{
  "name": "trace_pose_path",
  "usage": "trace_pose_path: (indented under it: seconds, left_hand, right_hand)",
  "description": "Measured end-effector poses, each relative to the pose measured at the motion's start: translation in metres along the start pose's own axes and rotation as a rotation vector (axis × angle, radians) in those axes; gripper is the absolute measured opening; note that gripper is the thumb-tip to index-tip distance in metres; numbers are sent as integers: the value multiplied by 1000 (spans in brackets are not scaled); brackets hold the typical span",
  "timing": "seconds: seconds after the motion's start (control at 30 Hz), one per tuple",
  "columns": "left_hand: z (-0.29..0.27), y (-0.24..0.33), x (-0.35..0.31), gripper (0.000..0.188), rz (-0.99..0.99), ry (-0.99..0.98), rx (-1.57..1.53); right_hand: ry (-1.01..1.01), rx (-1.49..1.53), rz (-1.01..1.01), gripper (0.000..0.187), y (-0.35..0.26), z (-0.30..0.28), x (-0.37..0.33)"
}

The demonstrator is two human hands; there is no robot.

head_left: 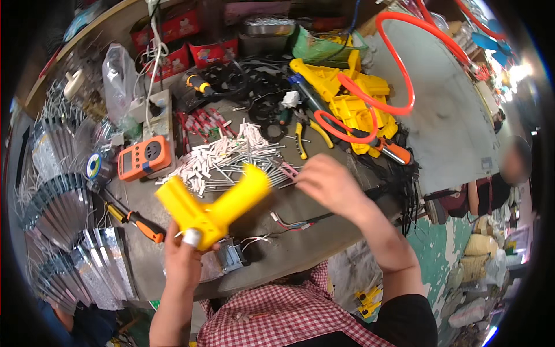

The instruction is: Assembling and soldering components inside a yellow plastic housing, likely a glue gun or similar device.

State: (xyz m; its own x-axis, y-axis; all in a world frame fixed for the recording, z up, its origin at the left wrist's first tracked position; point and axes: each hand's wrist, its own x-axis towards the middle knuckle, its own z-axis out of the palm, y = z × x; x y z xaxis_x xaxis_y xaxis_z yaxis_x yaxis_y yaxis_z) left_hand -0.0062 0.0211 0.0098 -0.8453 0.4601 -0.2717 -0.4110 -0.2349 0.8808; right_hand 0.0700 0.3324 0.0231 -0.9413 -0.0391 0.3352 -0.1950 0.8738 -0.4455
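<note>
Near edge: the grey table [324, 246] ends just before the checked apron [277, 315].
Open room: a bare strip lies between the pile and the near edge, crossed by a thin cable with connectors [292, 224]; left is crowded by fanned metal strips [58, 202], and far right a pale panel [442, 115] is largely bare.
Left hand [182, 257]: closed around the lower end of the yellow plastic housing [211, 222], holding it above the table's near left part.
Right hand [329, 182]: fingers bent and drawn together, tips at a pink piece [288, 170] on the pile's right side; blur, so I cannot tell whether they pinch it.
Single items: one housing in hand, one orange meter [144, 158] at left, one pair of pliers [306, 133] beyond the right hand, one orange-handled screwdriver [145, 226] near left.
Uncounted: the pile of white pieces and metal rods [217, 159], centre; the overlapping yellow parts [355, 107], far right.
</note>
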Motion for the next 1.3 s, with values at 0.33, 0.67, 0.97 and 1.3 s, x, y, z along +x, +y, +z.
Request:
trace_pose_path:
  seconds: [0.33, 0.67, 0.97, 1.3]
  left_hand:
    - [4, -12, -2, 59, -42, -37, -296]
    - [19, -6, -1, 60, -49, -91, -262]
    - [10, 0, 0, 63, 55, -152, 59]
    - [3, -33, 34, 61, -31, 6, -75]
  right_hand:
    - [99, 420, 168, 17, -32, 25, 21]
    - [97, -29, -336, 18, -81, 14, 30]
    - [162, 98, -486, 13, -77, 26, 28]
    - [315, 17, -250, 37, -97, 35, 4]
